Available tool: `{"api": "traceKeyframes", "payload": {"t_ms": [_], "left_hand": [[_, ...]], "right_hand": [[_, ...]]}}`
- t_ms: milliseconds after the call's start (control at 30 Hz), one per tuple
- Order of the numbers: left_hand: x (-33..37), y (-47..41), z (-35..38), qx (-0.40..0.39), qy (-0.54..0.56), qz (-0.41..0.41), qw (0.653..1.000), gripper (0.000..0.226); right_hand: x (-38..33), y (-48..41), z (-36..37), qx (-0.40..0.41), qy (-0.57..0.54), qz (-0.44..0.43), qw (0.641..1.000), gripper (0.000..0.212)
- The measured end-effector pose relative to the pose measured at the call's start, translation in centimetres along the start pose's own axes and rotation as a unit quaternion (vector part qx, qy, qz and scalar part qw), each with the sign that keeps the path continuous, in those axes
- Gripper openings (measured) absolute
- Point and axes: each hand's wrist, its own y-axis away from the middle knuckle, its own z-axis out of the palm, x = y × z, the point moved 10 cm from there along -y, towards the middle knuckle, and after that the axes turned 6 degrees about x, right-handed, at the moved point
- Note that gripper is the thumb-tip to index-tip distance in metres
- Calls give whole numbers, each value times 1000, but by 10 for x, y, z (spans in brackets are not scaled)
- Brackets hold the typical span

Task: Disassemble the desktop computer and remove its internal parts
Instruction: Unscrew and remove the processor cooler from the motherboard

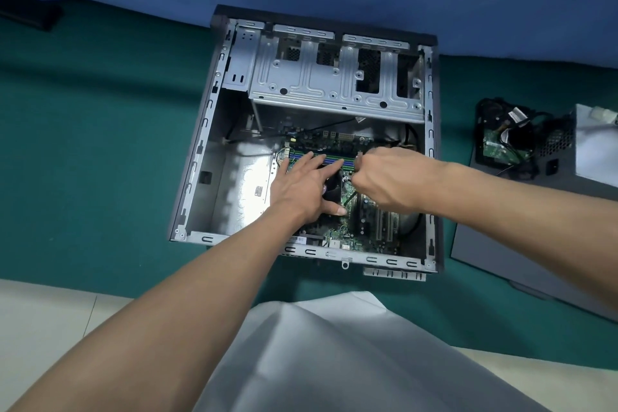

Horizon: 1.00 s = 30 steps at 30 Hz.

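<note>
1 case (240, 184) lies open on the green mat (100, 144). Its motherboard (354, 237) is largely hidden by 2 hands. Left hand (301, 187): fingers straight, spread, pressing by the memory slots (349, 164). Right hand (388, 177): fingers curled; whether they grip anything cannot be told. At right lie 1 drive (501, 147) under tangled cables and 1 power supply (595, 144), cut off.

Tabletop (100, 144) is covered in teal green. Computer case (334, 90) is recorded as silver-grey, edged dark grey. Motherboard (368, 237) is green; memory slots (347, 162) are striped blue and green.
</note>
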Motion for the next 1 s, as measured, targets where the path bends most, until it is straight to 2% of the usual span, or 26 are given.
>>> {"api": "traceKeyframes", "payload": {"t_ms": [67,167,233,300,333,367,400,433,500,533,567,633,667,700,767,800,833,900,933,967,1000], "left_hand": [[0,0,-1,1,2,0,1000,99],[0,-1,-4,2,5,2,1000,99],[0,-1,-4,3,6,4,1000,100],[0,0,-4,5,9,5,1000,100],[0,0,-3,6,10,5,1000,100],[0,1,-2,5,10,5,1000,99],[0,1,-2,5,9,5,1000,99],[0,1,-1,6,8,6,1000,99],[0,1,-1,7,10,5,1000,98],[1,1,-2,7,13,4,1000,98],[1,1,-2,7,14,3,1000,98],[1,2,-2,4,12,4,1000,98],[2,1,-3,3,12,6,1000,98],[2,1,-4,3,12,10,1000,98],[3,2,-6,-3,19,18,1000,98],[3,3,-6,-10,28,21,999,100],[2,4,-5,-17,41,19,999,101],[1,4,-6,-30,68,15,997,103],[0,3,-6,-35,75,17,996,103],[0,2,-7,-39,77,20,996,102],[0,2,-7,-39,75,20,996,102]], "right_hand": [[4,1,3,-8,-11,4,1000,25],[20,-3,6,-35,-115,100,988,38],[33,-1,22,-101,-230,216,944,38],[36,8,40,-165,-358,319,862,28],[35,9,43,-177,-389,342,837,24],[34,9,43,-181,-396,346,831,21],[33,6,39,-173,-373,335,848,21],[33,2,32,-158,-316,302,885,23],[21,-4,18,-140,-152,193,959,29],[10,-6,14,-132,-67,124,981,31],[-3,-5,10,-122,15,52,991,30],[-24,-1,9,-105,135,-62,983,25],[-29,-1,7,-96,146,-78,982,26],[-27,-2,5,-89,106,-58,989,29],[-4,-7,7,-95,-37,75,992,33],[12,-6,14,-112,-123,165,972,30],[27,1,28,-142,-217,260,930,25],[35,23,61,-225,-398,408,790,17],[31,31,69,-253,-451,438,735,19],[29,33,73,-267,-473,444,713,20],[28,33,74,-269,-473,442,713,21]]}}
